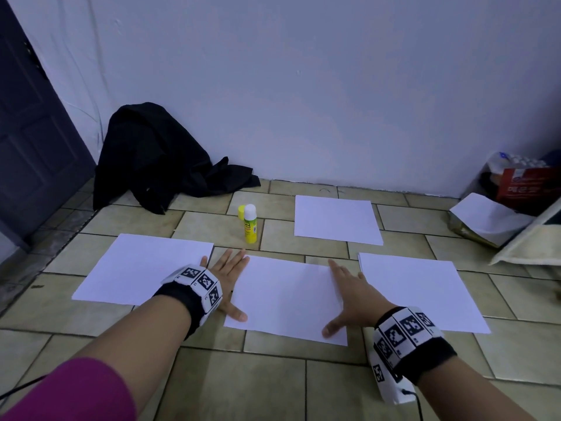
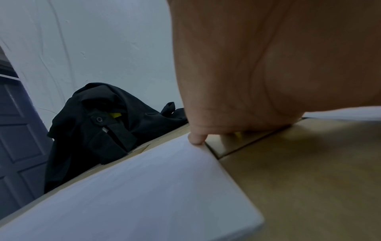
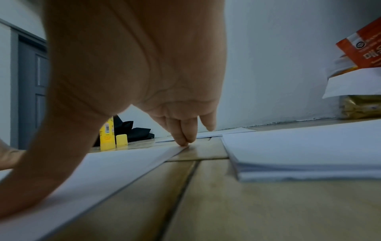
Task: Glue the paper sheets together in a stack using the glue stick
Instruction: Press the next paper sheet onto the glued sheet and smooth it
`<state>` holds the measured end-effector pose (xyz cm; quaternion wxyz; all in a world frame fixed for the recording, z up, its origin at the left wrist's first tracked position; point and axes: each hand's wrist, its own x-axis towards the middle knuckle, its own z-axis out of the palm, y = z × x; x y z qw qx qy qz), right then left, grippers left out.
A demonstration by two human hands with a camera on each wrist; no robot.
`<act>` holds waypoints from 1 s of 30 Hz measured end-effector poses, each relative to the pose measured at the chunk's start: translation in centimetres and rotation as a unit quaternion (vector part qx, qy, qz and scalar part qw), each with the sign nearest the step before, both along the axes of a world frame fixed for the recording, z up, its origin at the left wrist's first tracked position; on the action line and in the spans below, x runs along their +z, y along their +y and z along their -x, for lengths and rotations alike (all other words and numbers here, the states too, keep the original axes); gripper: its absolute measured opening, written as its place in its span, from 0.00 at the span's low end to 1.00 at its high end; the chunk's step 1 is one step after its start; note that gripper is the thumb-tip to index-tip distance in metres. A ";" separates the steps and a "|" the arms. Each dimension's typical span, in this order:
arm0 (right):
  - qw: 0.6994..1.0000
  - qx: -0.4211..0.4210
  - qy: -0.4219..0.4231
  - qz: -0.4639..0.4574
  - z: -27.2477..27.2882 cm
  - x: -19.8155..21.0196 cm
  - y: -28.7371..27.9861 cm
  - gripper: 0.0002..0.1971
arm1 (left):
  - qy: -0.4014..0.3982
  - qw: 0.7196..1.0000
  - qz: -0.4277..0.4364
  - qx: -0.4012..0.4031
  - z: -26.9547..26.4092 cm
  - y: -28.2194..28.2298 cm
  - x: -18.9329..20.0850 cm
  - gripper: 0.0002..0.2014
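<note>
- While both palms lie flat, fingers straight, the left hand and right hand press the middle sheet onto the tiled floor, gripping nothing.
- This looks like smoothing a just-laid sheet.
- Flanking it: the left sheet and a thicker right pile.
- Beyond, the uncapped glue stick stands by its cap; the next move likely calls for picking it up.
- Farthest, near the wall, lies another sheet.

I see both my arms reaching forward and down. My left hand lies flat with straight, spread fingers. My right hand does likewise, thumb stretched wide, fingertips pressing down.
</note>
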<state>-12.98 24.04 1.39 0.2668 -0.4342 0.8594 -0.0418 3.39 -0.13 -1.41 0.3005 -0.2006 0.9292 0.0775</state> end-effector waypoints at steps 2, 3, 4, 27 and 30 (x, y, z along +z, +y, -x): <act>1.000 0.001 0.004 0.015 -0.3 0.2 0.0 0.72 | -0.004 1.000 0.008 -0.002 -0.1 0.1 0.0 0.65; 1.000 -0.001 0.003 0.023 -0.3 0.0 0.1 0.71 | -0.004 1.000 0.011 -0.003 -0.1 0.1 0.0 0.65; 1.000 -0.007 -0.006 0.030 -0.4 -0.1 0.2 0.70 | -0.005 1.000 0.014 -0.005 -0.2 0.2 0.0 0.66; 0.907 -0.203 -0.147 0.338 0.5 2.2 3.6 0.18 | -0.055 0.997 0.046 -0.007 0.0 0.9 0.5 0.75; 0.883 -0.233 -0.124 0.387 3.4 4.0 4.2 0.20 | -0.057 0.997 0.050 -0.009 0.0 0.8 0.5 0.75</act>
